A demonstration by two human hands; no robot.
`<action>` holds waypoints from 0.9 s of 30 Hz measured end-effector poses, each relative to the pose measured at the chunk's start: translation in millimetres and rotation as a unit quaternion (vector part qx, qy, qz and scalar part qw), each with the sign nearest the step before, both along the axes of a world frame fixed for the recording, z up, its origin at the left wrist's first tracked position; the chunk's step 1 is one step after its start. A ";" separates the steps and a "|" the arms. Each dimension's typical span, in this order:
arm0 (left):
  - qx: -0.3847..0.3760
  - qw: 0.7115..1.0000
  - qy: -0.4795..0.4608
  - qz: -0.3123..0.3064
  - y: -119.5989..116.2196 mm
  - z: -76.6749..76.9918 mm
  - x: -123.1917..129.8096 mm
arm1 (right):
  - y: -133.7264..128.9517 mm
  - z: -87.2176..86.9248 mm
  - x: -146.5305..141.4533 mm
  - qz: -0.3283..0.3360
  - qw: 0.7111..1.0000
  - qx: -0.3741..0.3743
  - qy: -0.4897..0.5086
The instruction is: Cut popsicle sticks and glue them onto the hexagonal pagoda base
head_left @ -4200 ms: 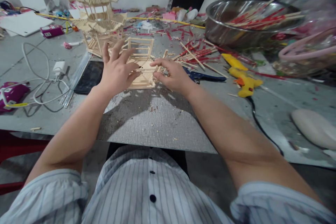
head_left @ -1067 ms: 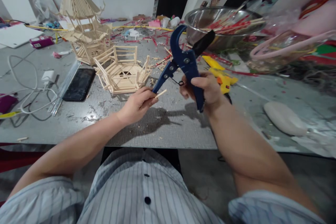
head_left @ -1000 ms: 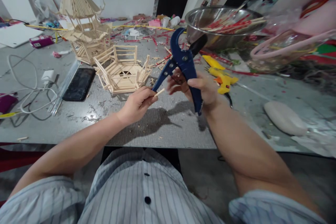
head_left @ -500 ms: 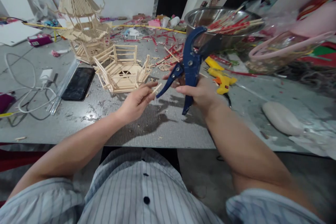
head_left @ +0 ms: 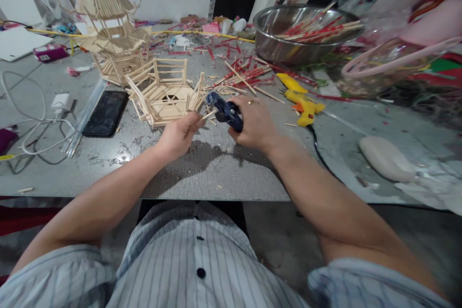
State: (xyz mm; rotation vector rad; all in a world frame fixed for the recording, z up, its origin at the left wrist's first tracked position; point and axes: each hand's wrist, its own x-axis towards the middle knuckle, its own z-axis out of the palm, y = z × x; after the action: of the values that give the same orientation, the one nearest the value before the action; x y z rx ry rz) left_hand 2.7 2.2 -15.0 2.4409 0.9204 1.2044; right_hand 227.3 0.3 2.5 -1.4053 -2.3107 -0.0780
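My left hand [head_left: 182, 135] is closed, pinching a short wooden stick [head_left: 209, 114] that points to the right. Wrapped round a dark blue hand cutter [head_left: 227, 111] is my right hand [head_left: 254, 122], which wears a ring. The cutter's head is at the stick's free end; whether its blades touch the stick I cannot tell. Just behind my left hand stands a hexagonal frame of wooden sticks [head_left: 168, 98] with railings. Farther back at the left rises a stick-built pagoda model [head_left: 108, 33] with a pointed roof.
A steel bowl [head_left: 277, 50] with red and plain sticks stands at the back. Nearer lie loose sticks [head_left: 245, 77] and a yellow glue gun [head_left: 306, 108]. On the left are a black phone [head_left: 106, 113] and a white charger [head_left: 62, 104]; on the right, a pale rounded object [head_left: 386, 158].
My right hand has lowered and turned the blue cutter, bringing its head to the left, up to the stick. My left hand has shifted slightly left, still pinching the stick.
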 end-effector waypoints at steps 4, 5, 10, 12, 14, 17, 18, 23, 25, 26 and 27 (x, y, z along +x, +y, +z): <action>0.016 1.000 -0.007 -0.019 1.7 -2.2 -0.2 | 1.5 -4.1 -1.2 0.023 0.999 0.028 -0.005; 0.022 0.999 -0.010 -0.024 2.1 -2.4 -0.2 | 2.5 -5.9 -0.9 0.029 0.999 0.039 -0.006; 0.024 0.999 -0.012 -0.032 2.3 -1.9 -0.5 | 5.6 -13.6 0.6 0.046 0.995 0.084 -0.012; 0.022 0.999 -0.005 -0.029 2.4 -2.2 -1.0 | 5.3 -14.7 0.7 0.047 0.995 0.091 -0.016; 0.020 0.999 0.006 -0.025 2.7 -3.0 -1.5 | 4.6 -14.8 0.6 0.048 0.995 0.091 -0.018; 0.025 0.999 0.012 -0.021 3.2 -4.3 -1.9 | 4.2 -14.1 0.3 0.050 0.995 0.085 -0.016; 0.028 0.999 0.011 -0.021 3.2 -4.4 -1.9 | 4.2 -13.8 0.2 0.050 0.995 0.082 -0.016; 0.042 0.999 0.012 -0.020 2.2 -2.1 -1.4 | 4.4 -12.4 0.4 0.055 0.996 0.064 -0.007; 0.050 0.998 0.016 -0.019 2.1 -1.6 -1.4 | 4.2 -12.0 0.6 0.055 0.997 0.055 -0.007; 0.053 0.998 0.017 -0.019 2.2 -1.6 -1.5 | 4.1 -11.7 0.6 0.055 0.997 0.052 -0.008; 0.054 0.998 0.019 -0.018 2.5 -1.9 -1.6 | 3.9 -11.6 0.7 0.054 0.997 0.049 -0.009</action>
State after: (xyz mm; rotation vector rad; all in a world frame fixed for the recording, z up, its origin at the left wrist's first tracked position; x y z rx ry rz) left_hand 1.0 4.7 -17.0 2.5615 0.8374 1.2298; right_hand 227.9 4.2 -9.1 -1.2359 -2.3587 -0.1691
